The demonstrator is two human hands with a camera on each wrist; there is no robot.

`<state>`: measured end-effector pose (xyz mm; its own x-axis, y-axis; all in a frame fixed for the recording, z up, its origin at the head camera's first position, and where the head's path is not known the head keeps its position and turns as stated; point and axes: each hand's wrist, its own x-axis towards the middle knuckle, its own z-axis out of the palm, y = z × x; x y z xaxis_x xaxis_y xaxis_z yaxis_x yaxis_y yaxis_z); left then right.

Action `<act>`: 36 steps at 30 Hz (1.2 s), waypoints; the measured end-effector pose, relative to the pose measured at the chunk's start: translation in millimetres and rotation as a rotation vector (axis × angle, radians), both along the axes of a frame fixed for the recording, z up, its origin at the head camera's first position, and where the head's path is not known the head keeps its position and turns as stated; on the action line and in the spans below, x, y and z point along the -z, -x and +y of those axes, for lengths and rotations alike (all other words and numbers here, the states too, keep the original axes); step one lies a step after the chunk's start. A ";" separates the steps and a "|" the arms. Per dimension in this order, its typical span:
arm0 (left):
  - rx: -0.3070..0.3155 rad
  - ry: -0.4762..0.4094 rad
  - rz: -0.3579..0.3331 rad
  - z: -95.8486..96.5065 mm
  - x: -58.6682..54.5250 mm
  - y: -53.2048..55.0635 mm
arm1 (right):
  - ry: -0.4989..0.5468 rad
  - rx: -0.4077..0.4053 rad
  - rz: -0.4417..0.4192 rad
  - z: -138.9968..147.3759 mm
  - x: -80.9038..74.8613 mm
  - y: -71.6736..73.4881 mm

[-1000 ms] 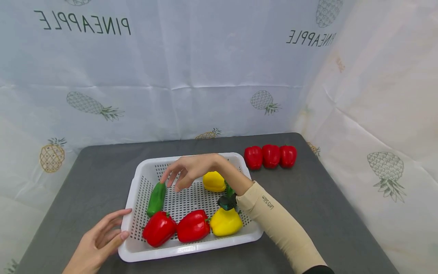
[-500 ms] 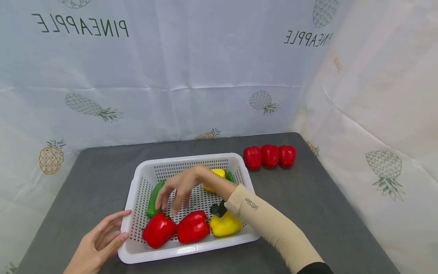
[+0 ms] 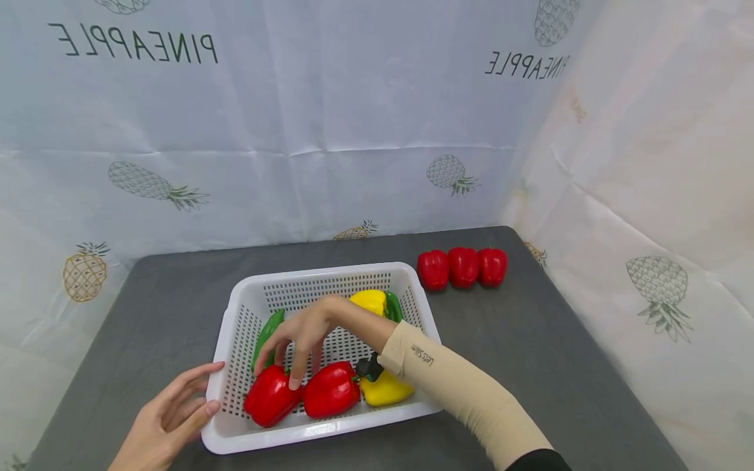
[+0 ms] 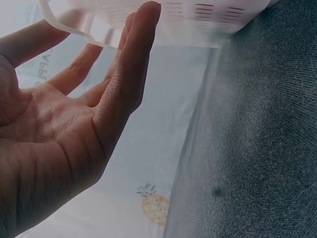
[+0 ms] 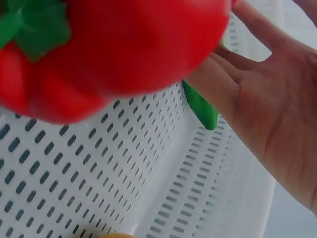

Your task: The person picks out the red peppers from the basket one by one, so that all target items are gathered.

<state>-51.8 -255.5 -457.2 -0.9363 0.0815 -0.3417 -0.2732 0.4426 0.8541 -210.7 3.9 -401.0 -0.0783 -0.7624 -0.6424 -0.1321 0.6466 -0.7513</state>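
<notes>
A white basket [image 3: 330, 428] is touched by the left hand [image 3: 167, 413], grip relaxed. A red pepper [image 3: 269, 402] is straddled by the right hand [image 3: 304, 329], grip's closure unclear.

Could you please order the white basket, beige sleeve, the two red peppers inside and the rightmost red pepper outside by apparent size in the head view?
1. White basket
2. Beige sleeve
3. Left red pepper and right red pepper: too alike to rank
4. Rightmost red pepper outside, though farther away
</notes>
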 end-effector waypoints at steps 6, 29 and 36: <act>0.002 -0.009 0.008 -0.6 1.3 0.2 | -0.028 -0.020 -0.034 -5.9 0.0 -4.3; 0.003 0.002 -0.001 2.5 -3.4 0.4 | -0.041 -0.029 0.017 -19.8 4.0 -16.7; 0.003 -0.006 -0.036 3.2 -5.6 1.7 | 0.044 -0.134 0.056 -17.5 0.1 -14.6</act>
<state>-53.5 -252.3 -451.6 -0.9232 0.0863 -0.3745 -0.3023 0.4385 0.8463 -196.1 -13.6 -401.1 -0.0082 -0.7956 -0.6058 -0.2576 0.5870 -0.7675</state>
